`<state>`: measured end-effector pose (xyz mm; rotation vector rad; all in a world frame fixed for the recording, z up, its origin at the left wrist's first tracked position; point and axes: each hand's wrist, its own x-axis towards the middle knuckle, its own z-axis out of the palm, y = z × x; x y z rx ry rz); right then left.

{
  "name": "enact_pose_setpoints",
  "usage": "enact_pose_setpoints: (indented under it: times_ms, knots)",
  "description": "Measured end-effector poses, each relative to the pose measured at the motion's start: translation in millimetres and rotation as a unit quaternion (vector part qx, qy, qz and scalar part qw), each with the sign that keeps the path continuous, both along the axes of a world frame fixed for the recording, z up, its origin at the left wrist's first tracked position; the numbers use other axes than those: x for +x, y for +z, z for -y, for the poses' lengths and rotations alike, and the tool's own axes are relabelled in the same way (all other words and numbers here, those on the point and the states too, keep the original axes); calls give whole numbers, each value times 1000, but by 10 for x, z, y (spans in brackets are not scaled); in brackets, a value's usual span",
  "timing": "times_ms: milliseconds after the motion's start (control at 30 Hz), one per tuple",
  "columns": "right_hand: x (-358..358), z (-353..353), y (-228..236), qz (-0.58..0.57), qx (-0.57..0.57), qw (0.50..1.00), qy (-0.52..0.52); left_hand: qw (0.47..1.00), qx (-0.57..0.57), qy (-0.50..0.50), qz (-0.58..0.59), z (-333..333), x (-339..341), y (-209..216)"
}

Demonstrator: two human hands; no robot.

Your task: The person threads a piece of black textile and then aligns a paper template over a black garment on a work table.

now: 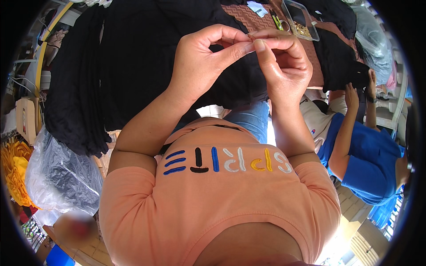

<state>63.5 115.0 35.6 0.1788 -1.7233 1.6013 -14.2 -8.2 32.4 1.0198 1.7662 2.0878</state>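
Observation:
Both hands are raised over the worktable with their fingertips meeting. My left hand (199,60) pinches with thumb and index finger, and my right hand (286,55) does the same against it. Between them is something tiny that I cannot make out. Beneath the hands, black fabric (133,48) lies spread in a large heap. Beyond my right hand stands a clear plastic box (298,13) holding small gold-coloured pieces (302,30). Beside the box lies a yellow-green cutter (277,20), with a small white label (257,9) to its left.
A brown patterned cloth (242,15) covers part of the table. On the right, a co-worker in a blue shirt (368,164) reaches toward black fabric. Clear plastic wrapping (372,40) lies at the far right. A clear plastic bag (62,173) and yellow fabric (17,168) are at the left.

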Motion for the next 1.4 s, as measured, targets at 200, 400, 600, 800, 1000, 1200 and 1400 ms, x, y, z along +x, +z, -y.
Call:
enact_pose_setpoints:
  times_ms: [200,400,600,800,1000,1200,1400]
  knots:
    - [5,9,7,1,5,1000,-4,1000,11,4,9,-4,2,-13]
    - [-4,14,10,6,1,1000,-2,1000,12,7,3,0,4,-9]
    - [-1,14,32,13,-9,1000,1,1000,3,12,-5,0,1,13]
    - [8,17,54,16,-16,1000,3,1000,-12,3,-22,20,10,49]
    - [12,19,60,20,-17,1000,6,999,-20,9,-34,26,20,51]
    - [19,21,55,20,-42,999,3,1000,-12,2,-28,22,20,47]
    - [44,-85,52,93,-106,989,54,997,54,-38,41,21,2,64]
